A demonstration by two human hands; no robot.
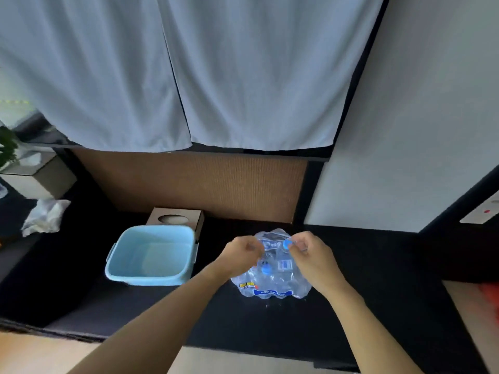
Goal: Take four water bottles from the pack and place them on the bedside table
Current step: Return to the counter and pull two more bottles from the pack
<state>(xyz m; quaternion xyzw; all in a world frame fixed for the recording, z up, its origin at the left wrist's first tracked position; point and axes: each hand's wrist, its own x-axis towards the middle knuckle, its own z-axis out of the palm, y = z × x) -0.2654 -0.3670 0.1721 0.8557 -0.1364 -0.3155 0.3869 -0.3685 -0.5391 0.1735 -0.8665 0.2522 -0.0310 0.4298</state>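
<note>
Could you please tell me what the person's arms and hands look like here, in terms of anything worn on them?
Both forearms are bare up to the frame's lower edge: no sleeves show. The left hand and the right hand wear no gloves, and no watch, bracelet or ring can be made out, though the picture is soft, so small jewellery could be missed.

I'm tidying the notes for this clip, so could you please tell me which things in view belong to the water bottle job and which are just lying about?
Part of the job:
- pack of water bottles
- left hand and right hand, both gripping the pack's plastic wrap at the top

Just lying about:
- light blue bin
- cardboard box behind the bin
- crumpled tissue
- tissue box
- curtains
</note>
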